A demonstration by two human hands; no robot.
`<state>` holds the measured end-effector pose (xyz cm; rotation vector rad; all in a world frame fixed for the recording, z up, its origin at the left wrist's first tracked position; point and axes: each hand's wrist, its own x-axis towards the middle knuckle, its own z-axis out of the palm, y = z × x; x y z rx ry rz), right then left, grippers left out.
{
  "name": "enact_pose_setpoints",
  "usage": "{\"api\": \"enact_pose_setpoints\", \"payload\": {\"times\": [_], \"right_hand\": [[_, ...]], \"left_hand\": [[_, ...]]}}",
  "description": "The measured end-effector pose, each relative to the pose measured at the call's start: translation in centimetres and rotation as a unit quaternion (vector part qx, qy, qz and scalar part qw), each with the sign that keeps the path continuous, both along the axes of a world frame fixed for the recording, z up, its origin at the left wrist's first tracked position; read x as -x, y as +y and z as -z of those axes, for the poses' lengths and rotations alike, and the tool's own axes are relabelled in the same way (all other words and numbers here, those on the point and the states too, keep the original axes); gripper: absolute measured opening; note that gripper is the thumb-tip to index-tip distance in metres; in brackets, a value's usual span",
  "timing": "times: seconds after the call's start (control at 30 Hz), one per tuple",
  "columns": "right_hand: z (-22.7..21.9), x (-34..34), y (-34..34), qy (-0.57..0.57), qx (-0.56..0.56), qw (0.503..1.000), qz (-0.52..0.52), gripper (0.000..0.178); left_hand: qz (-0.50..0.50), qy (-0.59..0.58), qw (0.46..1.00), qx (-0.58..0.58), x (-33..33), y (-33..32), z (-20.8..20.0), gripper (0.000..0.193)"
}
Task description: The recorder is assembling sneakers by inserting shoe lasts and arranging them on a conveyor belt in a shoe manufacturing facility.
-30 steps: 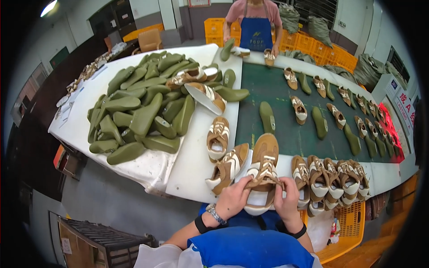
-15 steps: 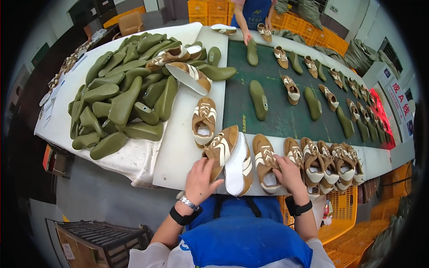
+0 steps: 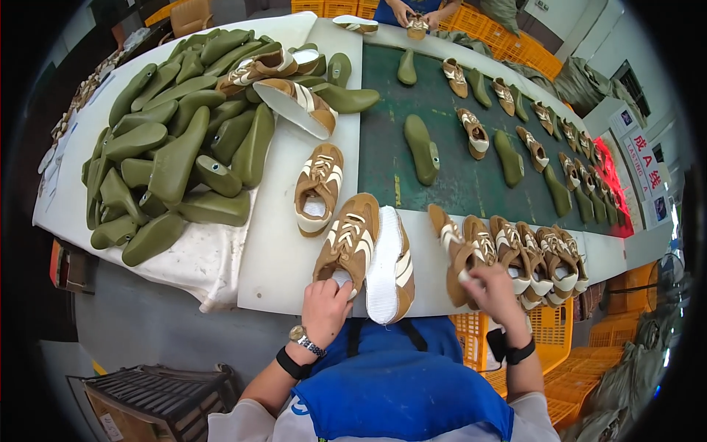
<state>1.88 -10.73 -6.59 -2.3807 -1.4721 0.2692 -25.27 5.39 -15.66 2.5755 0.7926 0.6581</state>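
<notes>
My left hand [image 3: 328,308] grips the heel of a brown suede sneaker [image 3: 349,239] with white stripes and laces, its fingers at the shoe's opening. Against it leans another sneaker [image 3: 390,269] on its side, white bottom showing. At the right, my right hand [image 3: 492,289] pinches the heel of a tilted brown sneaker [image 3: 451,243], smeared by motion. That shoe touches the end of a row of similar sneakers [image 3: 509,243] standing along the table's near edge. A further sneaker [image 3: 319,188] stands upright just beyond my left hand's shoe.
Green shoe lasts [image 3: 180,158] are heaped on the white-covered table [image 3: 206,272] at left, with sneakers on top. Lasts and sneakers stand in rows on the green belt [image 3: 383,162]. Across it a person's hands [image 3: 412,15] hold a shoe. Orange crates [image 3: 552,328] stand below at right.
My right hand has carried its sneaker rightward to the row and tilted it. My left hand has turned its sneaker more upright. The person opposite has let go of a last and now holds a shoe.
</notes>
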Motion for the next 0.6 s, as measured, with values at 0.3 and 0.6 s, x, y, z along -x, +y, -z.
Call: {"api": "enact_pose_setpoints", "payload": {"times": [0.3,0.6], "right_hand": [[-11.3,-9.5,17.7,0.081,-0.277,0.957,-0.039,0.025],[5.8,-13.0,36.6,-0.195,0.091,0.976,-0.023,0.028]], "left_hand": [[0.017,0.059,0.997,0.054,-0.2,1.6,-0.4,0.042],[0.074,0.073,0.992,0.072,0.0,3.3,0.2,0.042]]}}
